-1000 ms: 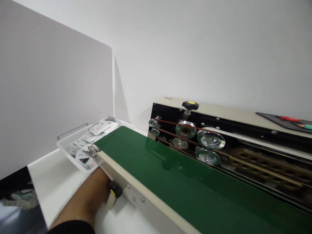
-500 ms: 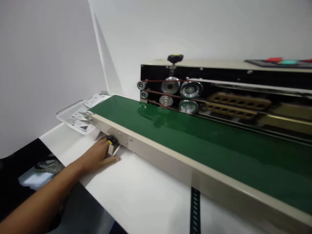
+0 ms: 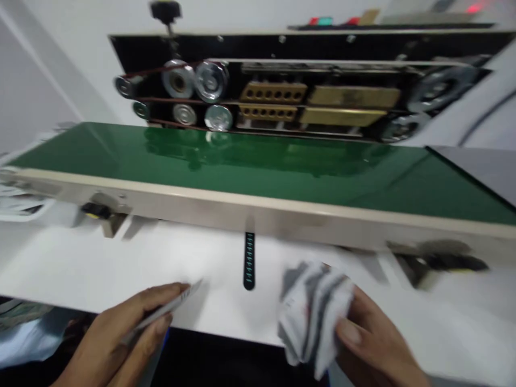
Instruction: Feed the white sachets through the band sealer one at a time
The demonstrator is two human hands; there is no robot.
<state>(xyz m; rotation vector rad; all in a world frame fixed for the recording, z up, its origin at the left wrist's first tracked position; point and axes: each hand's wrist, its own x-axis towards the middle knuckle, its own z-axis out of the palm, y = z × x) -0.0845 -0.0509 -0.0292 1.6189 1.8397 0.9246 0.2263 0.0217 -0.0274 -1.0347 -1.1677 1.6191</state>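
My left hand (image 3: 121, 333) is at the near edge of the white table (image 3: 80, 263), its fingers pinched on a thin flat white packet (image 3: 169, 306) seen edge-on. My right hand (image 3: 371, 344) grips a fanned stack of white printed packets (image 3: 310, 317) at the lower right. Both hands sit in front of the sealing machine's long green conveyor belt (image 3: 258, 166). The picture is smeared by motion.
Behind the belt stands the machine's black housing (image 3: 282, 48) with silver pulleys (image 3: 209, 80), brass blocks (image 3: 314, 102) and a black knob (image 3: 165, 11) on top. A black-and-yellow knob (image 3: 94, 210) sits on the belt frame. A black slotted strip (image 3: 249, 260) lies on the table.
The view has swung right along the belt. My left hand left the frame's knob and came back to the table edge with a packet. My right hand has come into view with a stack.
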